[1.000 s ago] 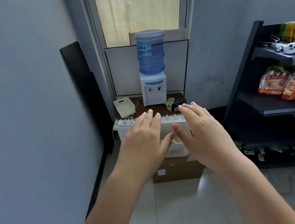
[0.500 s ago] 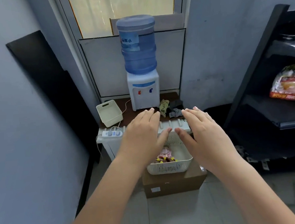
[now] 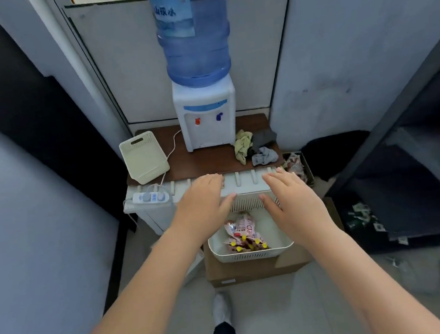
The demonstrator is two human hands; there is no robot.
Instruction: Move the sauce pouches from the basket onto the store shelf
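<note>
White slotted basket [image 3: 250, 255] sits on a cardboard box. Sauce pouches [image 3: 242, 234] lie heaped inside, approx. centre-left: pink/red w/ yellow caps; count unclear, maybe several. Dark store shelf [image 3: 422, 149] stands at right, well apart.

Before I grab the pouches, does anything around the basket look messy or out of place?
Yes. Crumpled rags lie heaped on the brown tabletop beside the water dispenser, and paper scraps litter the floor under the dark shelf. The sauce pouches sit in the basket.

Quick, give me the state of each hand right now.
Left hand: open, fingers spread, holding nothing, above the basket.
Right hand: open, fingers spread, holding nothing.
</note>
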